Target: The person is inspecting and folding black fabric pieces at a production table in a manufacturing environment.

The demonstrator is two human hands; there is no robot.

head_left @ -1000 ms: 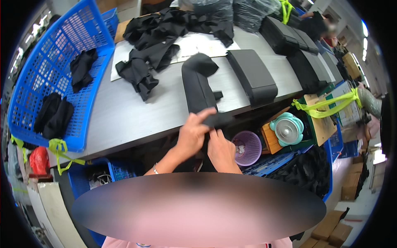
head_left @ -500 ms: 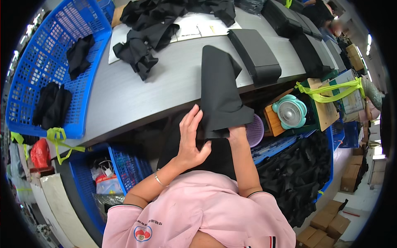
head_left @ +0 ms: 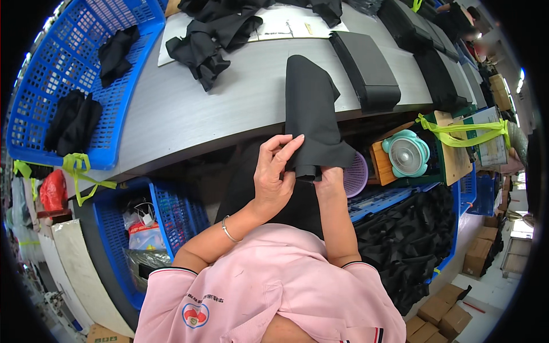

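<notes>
A black fabric piece (head_left: 311,114), shaped like a sleeve or tube, hangs before me over the table's front edge, its far end lying toward the tabletop. My right hand (head_left: 330,182) is at its near end, fingers hidden inside or under the cloth. At the left side of the cloth is my left hand (head_left: 277,171), its fingertips pressed on the fabric's edge and its thumb near the lower rim. Right of the fabric, a neat stack of flat black pieces (head_left: 370,66) lies on the table.
The grey table (head_left: 240,91) carries loose black cloth (head_left: 201,54) on a white board. A blue basket (head_left: 123,108) stands at left. Below on the right are a turquoise fan (head_left: 407,154), a purple basket (head_left: 355,174) and a blue crate heaped with black pieces (head_left: 406,234).
My left hand has moved from open beside the cloth onto its left edge, fingers bending against it. The right hand stays at the near end. The view has shifted slightly.
</notes>
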